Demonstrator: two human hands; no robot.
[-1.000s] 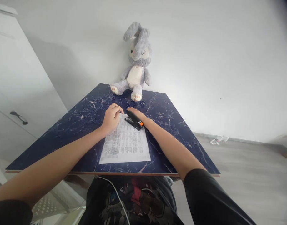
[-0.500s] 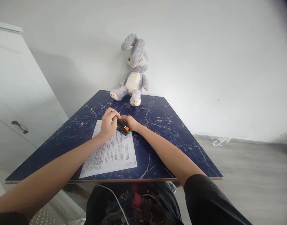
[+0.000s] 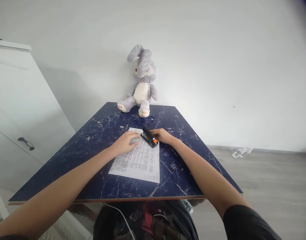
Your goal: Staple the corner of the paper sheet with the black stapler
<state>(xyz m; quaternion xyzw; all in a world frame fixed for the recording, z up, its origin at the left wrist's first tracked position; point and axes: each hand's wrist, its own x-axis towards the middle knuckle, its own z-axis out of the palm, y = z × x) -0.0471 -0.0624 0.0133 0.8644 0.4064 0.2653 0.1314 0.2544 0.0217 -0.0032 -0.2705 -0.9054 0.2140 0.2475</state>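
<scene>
A printed sheet of paper lies on the dark blue marbled table. On its upper right part is a black stapler with an orange mark, its top arm raised from its base. My right hand is at the stapler's right side, fingers curled against it and partly hidden behind it. My left hand rests on the left side of the paper with its fingers stretched out, just left of the stapler and holding nothing.
A grey plush rabbit sits at the table's far edge against the wall. Beyond the paper lies a small white piece. A white cabinet stands at left; a clear plastic item is on the floor at right.
The paper and stapler have shifted right along with my right hand. My left hand has come off the stapler, opened from a pinch and lowered onto the paper.
</scene>
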